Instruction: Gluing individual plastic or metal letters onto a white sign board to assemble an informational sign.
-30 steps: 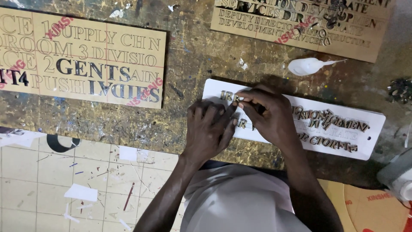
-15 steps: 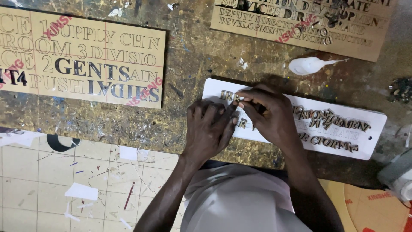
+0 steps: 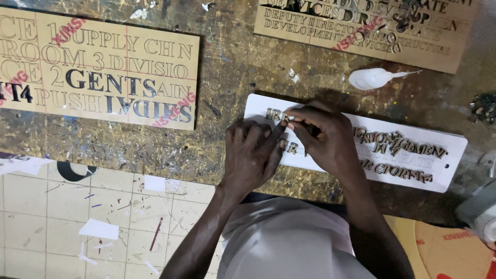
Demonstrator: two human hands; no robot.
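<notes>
Head view: looks straight down at a scarred, paint-flecked bench point(image 3: 232, 67) and both of the person's hands.
Work piece: white rectangular sign plate point(image 3: 444, 165), lying flat on the bench in front of the person, partly covered by both hands.
Small parts: gold cut-out letters point(image 3: 400, 144), some seated in rows on the plate, others loose and overlapping at its right half.
Left hand point(image 3: 250, 155): palm down on the plate's left end, fingers curled, fingertips touching the right hand at the letter row; whether it pinches a letter cannot be told.
Right hand point(image 3: 323, 134): grip closed, thumb and forefinger pinched together over the upper letter row; the pinched item is too small to identify.
Handling, judged: letters look thin, light and stiff, likely to snap at narrow strokes; take each by its edges with fingertips. The plate looks rigid and smooth; hold it at the long edges.
Nearby: white squeeze bottle point(image 3: 369, 78) lying above the plate; two tan letter-cut sheets point(image 3: 103, 67) point(image 3: 361, 26) further back; gridded cutting mat point(image 3: 77, 222) at lower left.
</notes>
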